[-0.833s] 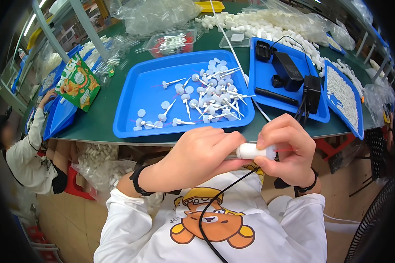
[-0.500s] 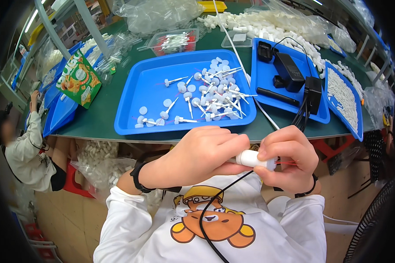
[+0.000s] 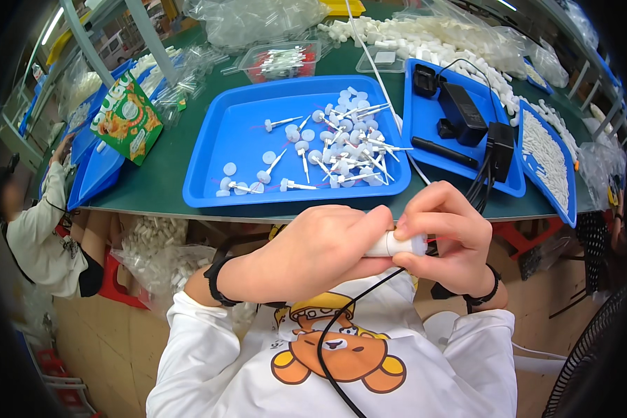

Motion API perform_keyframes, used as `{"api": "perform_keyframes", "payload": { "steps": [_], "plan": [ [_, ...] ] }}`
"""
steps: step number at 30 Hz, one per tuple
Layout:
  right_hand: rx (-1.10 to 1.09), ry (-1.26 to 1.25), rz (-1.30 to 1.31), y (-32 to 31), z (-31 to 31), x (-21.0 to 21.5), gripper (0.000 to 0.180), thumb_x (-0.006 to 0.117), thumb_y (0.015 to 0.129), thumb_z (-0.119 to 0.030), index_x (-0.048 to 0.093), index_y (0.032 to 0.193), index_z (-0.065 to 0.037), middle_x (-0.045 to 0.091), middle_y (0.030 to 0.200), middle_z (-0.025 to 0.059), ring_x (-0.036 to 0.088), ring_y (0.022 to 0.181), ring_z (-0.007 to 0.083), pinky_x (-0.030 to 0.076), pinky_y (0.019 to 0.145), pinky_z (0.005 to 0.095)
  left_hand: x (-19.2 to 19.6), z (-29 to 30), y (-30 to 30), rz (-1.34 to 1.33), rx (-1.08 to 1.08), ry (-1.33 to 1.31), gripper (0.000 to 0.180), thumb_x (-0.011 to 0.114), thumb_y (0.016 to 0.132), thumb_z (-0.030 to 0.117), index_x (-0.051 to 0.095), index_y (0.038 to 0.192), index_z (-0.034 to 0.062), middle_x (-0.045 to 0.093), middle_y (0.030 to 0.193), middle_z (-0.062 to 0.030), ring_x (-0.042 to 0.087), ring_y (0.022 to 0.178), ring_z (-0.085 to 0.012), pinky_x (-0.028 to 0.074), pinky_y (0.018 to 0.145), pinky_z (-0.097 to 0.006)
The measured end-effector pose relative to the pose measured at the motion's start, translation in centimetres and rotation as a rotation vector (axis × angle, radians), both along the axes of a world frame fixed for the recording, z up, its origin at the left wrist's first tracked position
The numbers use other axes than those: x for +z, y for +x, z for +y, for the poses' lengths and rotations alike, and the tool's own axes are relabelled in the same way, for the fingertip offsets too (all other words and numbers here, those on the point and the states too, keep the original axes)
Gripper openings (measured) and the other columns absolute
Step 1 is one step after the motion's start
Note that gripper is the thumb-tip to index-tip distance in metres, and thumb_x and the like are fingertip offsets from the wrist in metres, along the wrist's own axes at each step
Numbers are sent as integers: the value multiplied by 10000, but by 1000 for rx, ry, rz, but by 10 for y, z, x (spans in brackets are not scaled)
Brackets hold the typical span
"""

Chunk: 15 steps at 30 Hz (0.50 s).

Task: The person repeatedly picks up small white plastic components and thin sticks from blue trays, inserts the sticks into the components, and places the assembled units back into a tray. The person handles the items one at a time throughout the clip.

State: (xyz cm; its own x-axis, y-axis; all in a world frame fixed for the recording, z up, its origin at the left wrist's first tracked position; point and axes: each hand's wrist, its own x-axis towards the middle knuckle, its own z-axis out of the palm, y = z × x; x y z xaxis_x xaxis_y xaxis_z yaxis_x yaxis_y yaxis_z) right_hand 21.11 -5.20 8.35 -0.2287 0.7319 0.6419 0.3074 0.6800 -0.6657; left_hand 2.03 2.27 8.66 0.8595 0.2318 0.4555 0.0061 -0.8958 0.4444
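A short white plastic cylinder (image 3: 397,244) lies sideways between my two hands, just in front of the table edge. My left hand (image 3: 327,240) is closed round its left part, with the thumb along the top. Thumb and fingers of my right hand (image 3: 447,235) pinch its right end, where a thin red wire comes out. The left end of the cylinder is hidden in my left palm. Beyond my hands, a large blue tray (image 3: 258,94) bears several white rods with round translucent discs (image 3: 348,143), some with red wires.
At the right, a second blue tray (image 3: 411,111) holds black adapters and cables. Beside it is a tray of small white tubes (image 3: 545,157). White cylinders (image 3: 432,52) are heaped at the back. A green snack bag (image 3: 127,120) stands left; a seated person (image 3: 42,233) is beyond.
My right hand has shifted slightly left and up on the cylinder. Less red wire shows beyond its right end. Both hands keep their hold.
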Motion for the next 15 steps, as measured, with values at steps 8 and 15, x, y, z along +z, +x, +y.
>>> {"api": "perform_keyframes", "payload": {
  "steps": [8, 15],
  "plan": [
    [25, -18, 102, -5, 8, -12, 270, 746, 670, -18, 673, 930, -10, 535, 998, 113, 558, 893, 175, 476, 727, 272, -1, 2, -1, 3, 35, -65, 318, 682, 746, 152, 441, 887, 0, 510, 688, -130, 544, 652, -322, 418, 555, -381],
    [62, -38, 156, -8, 18, -22, 317, 725, 697, -28, 647, 1004, -3, 517, 1205, 183, 528, 1075, 246, 461, 832, 316, -8, 9, 0, 41, 77, -107, 326, 664, 777, 167, 446, 950, -3, 548, 709, -151, 570, 655, -342, 432, 550, -384]
  ]
}}
